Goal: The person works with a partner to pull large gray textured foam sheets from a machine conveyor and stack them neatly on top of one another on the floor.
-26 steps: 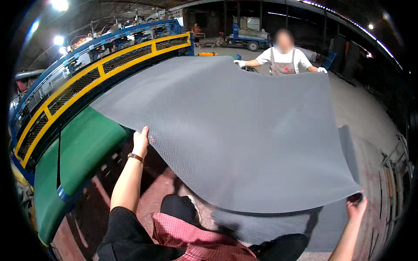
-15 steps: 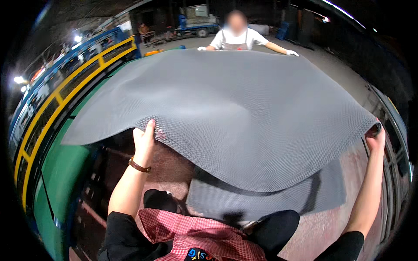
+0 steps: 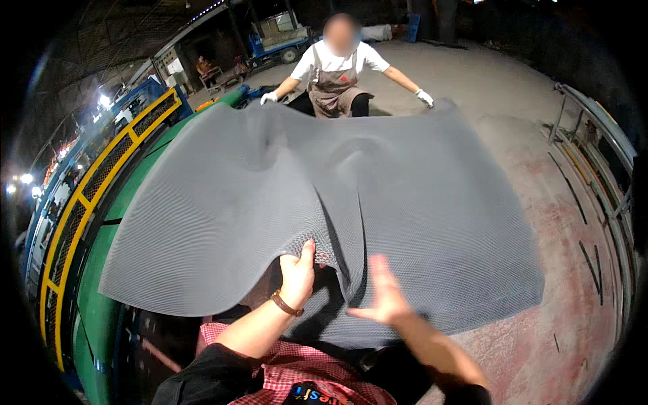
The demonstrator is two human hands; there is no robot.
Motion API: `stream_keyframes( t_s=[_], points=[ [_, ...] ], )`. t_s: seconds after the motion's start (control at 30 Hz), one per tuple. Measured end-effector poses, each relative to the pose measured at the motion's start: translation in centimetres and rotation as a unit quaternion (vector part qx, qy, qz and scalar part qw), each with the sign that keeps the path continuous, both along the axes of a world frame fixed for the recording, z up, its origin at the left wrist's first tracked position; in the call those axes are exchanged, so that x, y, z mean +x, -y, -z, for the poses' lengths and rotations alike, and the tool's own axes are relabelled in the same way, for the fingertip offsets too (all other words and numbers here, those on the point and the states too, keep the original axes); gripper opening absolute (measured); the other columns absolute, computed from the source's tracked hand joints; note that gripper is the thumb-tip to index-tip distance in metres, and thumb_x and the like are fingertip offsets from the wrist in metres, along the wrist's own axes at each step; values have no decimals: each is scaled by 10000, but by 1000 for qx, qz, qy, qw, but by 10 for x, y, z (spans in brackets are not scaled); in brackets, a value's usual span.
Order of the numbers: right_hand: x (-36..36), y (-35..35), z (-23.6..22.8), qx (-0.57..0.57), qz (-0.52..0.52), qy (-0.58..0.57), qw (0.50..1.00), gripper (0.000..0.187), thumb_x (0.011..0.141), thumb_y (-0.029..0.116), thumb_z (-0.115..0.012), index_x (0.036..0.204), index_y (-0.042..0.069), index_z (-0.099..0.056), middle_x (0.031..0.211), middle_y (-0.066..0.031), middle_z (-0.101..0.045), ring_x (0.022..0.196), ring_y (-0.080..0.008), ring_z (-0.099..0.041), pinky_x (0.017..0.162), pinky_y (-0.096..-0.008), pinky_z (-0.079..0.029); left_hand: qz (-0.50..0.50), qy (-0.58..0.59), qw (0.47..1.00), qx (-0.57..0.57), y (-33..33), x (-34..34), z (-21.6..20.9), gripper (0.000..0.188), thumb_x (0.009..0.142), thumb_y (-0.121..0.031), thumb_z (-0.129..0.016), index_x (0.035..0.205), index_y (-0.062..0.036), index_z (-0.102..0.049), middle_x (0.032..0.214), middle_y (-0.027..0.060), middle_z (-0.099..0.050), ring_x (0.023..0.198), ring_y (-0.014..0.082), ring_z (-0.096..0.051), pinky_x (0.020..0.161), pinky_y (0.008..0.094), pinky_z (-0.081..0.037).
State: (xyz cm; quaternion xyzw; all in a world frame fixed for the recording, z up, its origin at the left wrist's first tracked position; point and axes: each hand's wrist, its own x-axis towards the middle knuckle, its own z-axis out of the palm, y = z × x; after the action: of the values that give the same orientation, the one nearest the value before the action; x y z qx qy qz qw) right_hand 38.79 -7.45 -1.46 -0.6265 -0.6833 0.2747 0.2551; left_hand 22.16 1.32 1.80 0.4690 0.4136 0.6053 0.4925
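Note:
A large, limp grey mesh sheet spreads in front of me, its right part lying low and its middle raised in a fold. My left hand grips the near edge, thumb on top and fingers hidden beneath. Just right of that fold, my right hand is spread, thumb and fingers apart, slightly blurred, holding nothing. Whether it touches the mesh I cannot tell. Across from me, a crouching co-worker in an apron has white-gloved hands at the sheet's far edge.
On the left runs a green conveyor belt beside a yellow guard rail. Metal racking stands at the right, with thin dark strips on the floor near it. Farther back are a blue cart and a seated person.
My right hand has let go of the sheet's right corner and come in to the middle. The sheet has sunk and folded, and the co-worker has crouched. My left hand has moved right, still gripping.

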Motion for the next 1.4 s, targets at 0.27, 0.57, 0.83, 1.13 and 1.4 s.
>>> stream_keyframes(
  t_s=[0.27, 0.57, 0.83, 1.13, 1.4],
  points=[
    [-62, -72, 10, 257, 164, -221, 926, 409, 525, -77, -477, 908, 12, -589, 873, -154, -606, 815, -275, -595, 749, -318, -464, 63, 490, 803, -334, 48, -154, 77, 890, 664, -485, -638, 1218, 61, -204, 1254, 191, -321, 1095, 329, -383, 940, 456, -324],
    [-10, -39, -1, 250, 315, -521, 753, 279, 641, -88, -452, 895, -65, -567, 839, -113, -589, 781, -168, -548, 747, -278, -431, 97, 314, 892, -309, -44, -134, 191, 552, 718, -519, -559, 1117, -149, -469, 1152, 72, -476, 1042, 256, -426, 906, 448, -325],
    [4, 7, 98, 111, 245, -318, 909, 483, 590, -182, -440, 1022, -2, -556, 1038, -158, -564, 917, -220, -561, 795, -251, -445, -186, 19, 981, -46, -170, -141, 99, 61, 701, -62, -552, 739, -39, -510, 792, 83, -543, 711, 213, -516, 668, 334, -421],
    [-31, -14, 126, -135, -60, -68, 987, 308, 745, 169, -526, 1049, 134, -558, 1059, -117, -548, 952, -251, -528, 816, -339, -411, 256, -629, 617, 398, -31, 151, -73, 140, 560, -28, -559, 677, 11, -493, 961, 230, -442, 893, 363, -446, 797, 409, -390],
    [-43, 15, 129, -142, -229, 26, 963, 452, 735, 388, -570, 948, -10, -576, 1000, -187, -563, 927, -321, -540, 796, -396, -420, 432, -628, 481, 434, 23, 145, 79, 321, 574, -64, -546, 891, -19, -570, 1129, 84, -492, 1076, 272, -429, 909, 532, -295]
  ],
)
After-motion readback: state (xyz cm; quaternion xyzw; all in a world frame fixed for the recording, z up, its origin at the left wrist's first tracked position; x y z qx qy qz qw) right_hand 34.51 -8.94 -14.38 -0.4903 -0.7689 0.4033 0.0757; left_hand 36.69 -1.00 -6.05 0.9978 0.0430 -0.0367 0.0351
